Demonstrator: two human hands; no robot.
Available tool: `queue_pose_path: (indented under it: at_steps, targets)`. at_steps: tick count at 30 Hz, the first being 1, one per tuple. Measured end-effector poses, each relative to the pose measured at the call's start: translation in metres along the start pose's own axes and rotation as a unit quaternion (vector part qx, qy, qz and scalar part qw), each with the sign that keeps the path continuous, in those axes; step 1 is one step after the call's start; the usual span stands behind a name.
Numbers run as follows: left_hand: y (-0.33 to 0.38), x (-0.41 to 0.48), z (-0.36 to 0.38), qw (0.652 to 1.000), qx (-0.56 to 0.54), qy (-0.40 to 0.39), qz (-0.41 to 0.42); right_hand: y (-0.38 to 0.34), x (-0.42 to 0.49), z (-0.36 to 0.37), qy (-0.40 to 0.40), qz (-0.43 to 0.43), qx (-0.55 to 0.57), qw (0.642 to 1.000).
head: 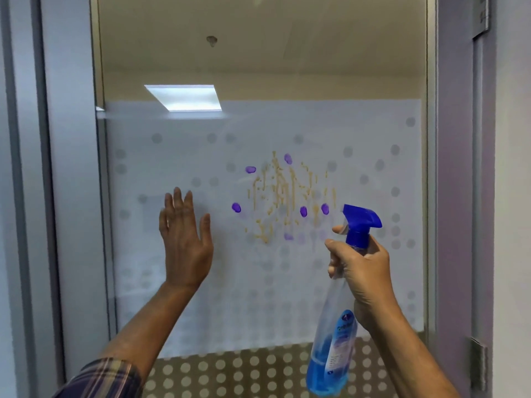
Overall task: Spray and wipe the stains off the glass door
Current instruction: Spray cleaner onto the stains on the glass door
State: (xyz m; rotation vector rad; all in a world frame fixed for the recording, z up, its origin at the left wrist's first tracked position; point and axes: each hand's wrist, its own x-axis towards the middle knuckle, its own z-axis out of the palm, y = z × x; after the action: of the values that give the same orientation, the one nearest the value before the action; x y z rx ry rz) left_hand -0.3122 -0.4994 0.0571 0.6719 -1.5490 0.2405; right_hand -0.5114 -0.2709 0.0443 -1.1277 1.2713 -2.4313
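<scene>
there, the right hand (364, 272) hides part of the spray bottle (330, 349).

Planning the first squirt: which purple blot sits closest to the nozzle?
The rightmost purple blot, beside the nozzle of the spray bottle; the others lie farther left.

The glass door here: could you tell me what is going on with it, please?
A person is cleaning the glass door. Their right hand grips a blue spray bottle by its neck, nozzle aimed at the glass, where yellowish streaks and purple blotches are not yet wiped off. The left hand is raised open left of the blotches, holding nothing.
</scene>
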Motion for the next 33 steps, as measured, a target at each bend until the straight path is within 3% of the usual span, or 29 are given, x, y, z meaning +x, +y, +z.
queue_pose_path:
  at_steps: [9,20,33]
  targets:
    - [-0.041,0.039,0.019,0.991,0.071,0.093,0.061,0.01,0.028,0.004,0.039,-0.026,-0.005,0.999]
    - [-0.043,0.04,0.022,0.987,0.076,0.123,0.074,-0.012,0.059,0.016,0.064,-0.05,0.012,0.997]
    - [-0.042,0.039,0.021,0.986,0.088,0.123,0.07,-0.057,0.092,0.07,-0.039,-0.063,0.064,0.995]
